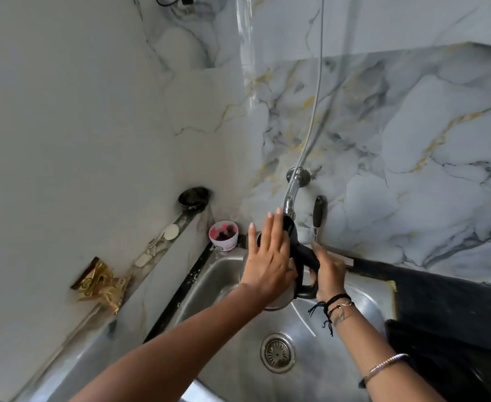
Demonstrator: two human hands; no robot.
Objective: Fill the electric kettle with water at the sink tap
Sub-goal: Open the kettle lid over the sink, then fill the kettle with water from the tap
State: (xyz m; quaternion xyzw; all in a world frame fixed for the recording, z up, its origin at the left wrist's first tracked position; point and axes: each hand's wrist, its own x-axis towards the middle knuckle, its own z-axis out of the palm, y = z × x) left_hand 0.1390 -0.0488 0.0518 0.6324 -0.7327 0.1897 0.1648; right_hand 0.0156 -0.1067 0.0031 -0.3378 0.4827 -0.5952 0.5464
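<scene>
A steel electric kettle (279,300) with a black handle and black lid hangs over the steel sink (363,311). My right hand (329,271) is shut on the kettle's black handle. My left hand (270,256) lies flat, fingers spread, over the kettle's top and hides most of its body and opening. The chrome tap (292,192) comes out of the marble wall and ends just above the kettle's raised lid. Whether water runs from the tap cannot be seen.
The sink drain (277,353) lies below the kettle. A small white cup (224,236) with pink residue stands at the sink's back left corner. A gold wrapper (102,282) lies on the left ledge. A black-handled tool (318,213) leans on the wall right of the tap.
</scene>
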